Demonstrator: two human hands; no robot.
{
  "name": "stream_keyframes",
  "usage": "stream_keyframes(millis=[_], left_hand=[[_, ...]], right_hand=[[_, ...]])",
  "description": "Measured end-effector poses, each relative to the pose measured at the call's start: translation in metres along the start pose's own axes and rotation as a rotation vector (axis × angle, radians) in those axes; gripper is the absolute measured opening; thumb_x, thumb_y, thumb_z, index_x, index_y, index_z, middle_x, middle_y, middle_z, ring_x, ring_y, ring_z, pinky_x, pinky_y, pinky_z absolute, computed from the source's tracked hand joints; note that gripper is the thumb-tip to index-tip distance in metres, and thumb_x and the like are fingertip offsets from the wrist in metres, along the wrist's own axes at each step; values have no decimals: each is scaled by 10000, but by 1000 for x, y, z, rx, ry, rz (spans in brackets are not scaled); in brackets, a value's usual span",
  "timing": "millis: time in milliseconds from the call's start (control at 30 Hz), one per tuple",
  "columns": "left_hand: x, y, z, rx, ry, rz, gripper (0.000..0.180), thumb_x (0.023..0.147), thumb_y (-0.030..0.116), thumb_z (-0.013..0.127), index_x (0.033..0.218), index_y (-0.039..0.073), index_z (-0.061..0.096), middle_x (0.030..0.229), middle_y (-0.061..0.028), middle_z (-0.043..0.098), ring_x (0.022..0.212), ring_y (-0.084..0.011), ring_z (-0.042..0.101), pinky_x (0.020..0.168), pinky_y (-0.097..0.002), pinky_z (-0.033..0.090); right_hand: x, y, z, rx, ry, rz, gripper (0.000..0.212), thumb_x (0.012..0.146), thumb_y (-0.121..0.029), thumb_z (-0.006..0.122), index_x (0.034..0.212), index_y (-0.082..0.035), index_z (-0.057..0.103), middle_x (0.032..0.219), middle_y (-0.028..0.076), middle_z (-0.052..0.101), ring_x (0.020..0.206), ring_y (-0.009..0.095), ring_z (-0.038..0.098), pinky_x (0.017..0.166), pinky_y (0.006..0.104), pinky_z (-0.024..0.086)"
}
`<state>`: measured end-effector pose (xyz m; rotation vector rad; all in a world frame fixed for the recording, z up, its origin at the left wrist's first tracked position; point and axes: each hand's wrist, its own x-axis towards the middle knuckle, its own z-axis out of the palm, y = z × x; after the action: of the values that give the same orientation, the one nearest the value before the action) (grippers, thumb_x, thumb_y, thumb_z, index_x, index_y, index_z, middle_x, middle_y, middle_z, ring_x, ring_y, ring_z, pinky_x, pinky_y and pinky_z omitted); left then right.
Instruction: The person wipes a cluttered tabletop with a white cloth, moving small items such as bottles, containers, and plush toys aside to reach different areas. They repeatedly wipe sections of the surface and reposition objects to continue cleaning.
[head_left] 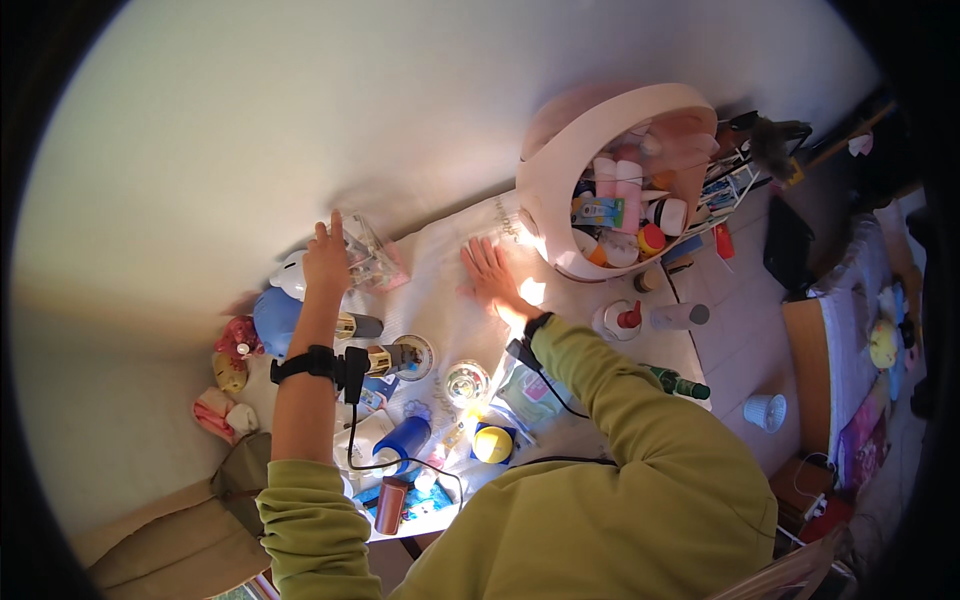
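My left hand (328, 262) reaches to the wall side of the table, its index finger stretched out. It is beside a clear plastic container (372, 262) with small items inside; whether it touches the container cannot be made out, and the thumb is hidden. My right hand (490, 275) lies on the pale table cover (440, 245), fingers spread and nothing in them. Just left of my left hand are a white rounded object (290, 275) and a blue rounded one (277, 320).
A large pale pink organizer (545, 215) full of bottles and tubes stands right of my right hand. Nearer are a red-topped pump bottle (626, 318), a glass jar (466, 382), a blue cylinder (405, 440), a yellow round item (492, 444) and a green bottle (680, 384). Cables run from both wrists.
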<state>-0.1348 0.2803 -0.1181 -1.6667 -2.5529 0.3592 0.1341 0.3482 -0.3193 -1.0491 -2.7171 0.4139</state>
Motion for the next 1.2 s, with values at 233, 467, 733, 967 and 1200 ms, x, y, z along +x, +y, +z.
stream_keyframes(millis=[233,467,733,967,1200], left_hand=[[-1,-3,7,-2,94,30,939,727,169,768,1474,151,200,1308,-168,427,982,-337,597,754,-409,542],[-3,-2,5,-3,100,26,918,740,159,756,1474,146,205,1291,-169,430,1013,-329,590,756,-407,542],[0,2,0,51,15,-26,976,717,158,774,1487,155,175,1313,-144,416,1055,-301,585,780,-384,546],[3,2,2,70,2,-35,1020,688,114,775,1492,159,149,1331,-140,403,1080,-293,580,794,-375,549],[6,1,6,71,1,-36,1034,671,89,775,1490,160,148,1342,-137,394,1071,-294,586,792,-377,552]], right_hand=[[66,25,15,-33,190,233,846,898,-554,484,1487,-12,209,1556,228,133,1438,412,91,1137,565,87],[58,51,6,116,260,407,864,886,-532,528,1438,73,252,1526,259,192,1419,400,165,1151,470,167],[-20,39,-14,56,6,419,869,876,-544,537,1424,77,272,1492,260,257,1403,384,205,1138,467,200],[-121,37,-17,-83,-192,303,855,906,-563,456,1461,47,233,1529,251,187,1434,372,146,1154,459,172],[-150,1,-47,-79,-352,359,839,891,-572,475,1493,-45,224,1563,233,80,1446,399,81,1156,509,126]])
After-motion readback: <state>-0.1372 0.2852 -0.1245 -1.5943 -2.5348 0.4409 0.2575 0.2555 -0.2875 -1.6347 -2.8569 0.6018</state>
